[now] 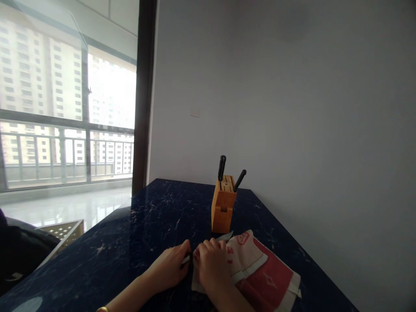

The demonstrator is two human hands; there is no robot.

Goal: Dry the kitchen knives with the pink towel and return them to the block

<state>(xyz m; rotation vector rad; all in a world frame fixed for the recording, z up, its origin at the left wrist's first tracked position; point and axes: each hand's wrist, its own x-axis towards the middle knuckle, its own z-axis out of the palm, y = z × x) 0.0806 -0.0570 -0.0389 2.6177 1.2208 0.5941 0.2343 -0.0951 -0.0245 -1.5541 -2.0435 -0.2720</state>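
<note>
A knife lies across the dark marble table (136, 234); its blade tip (225, 236) pokes out past my right hand. My left hand (170, 266) is closed around the knife's handle end. My right hand (211, 266) is closed over a white and red cloth (260, 271), pressing it onto the blade. The cloth spreads out to the right on the table. Just behind the hands stands a wooden knife block (222, 208) with two black-handled knives (222, 167) stuck in it.
A plain grey wall runs along the table's right side and back. At left, a large window and dark frame (143, 95) open on a balcony railing and buildings. A slatted wooden piece (65, 232) and a dark object (19, 255) sit at lower left.
</note>
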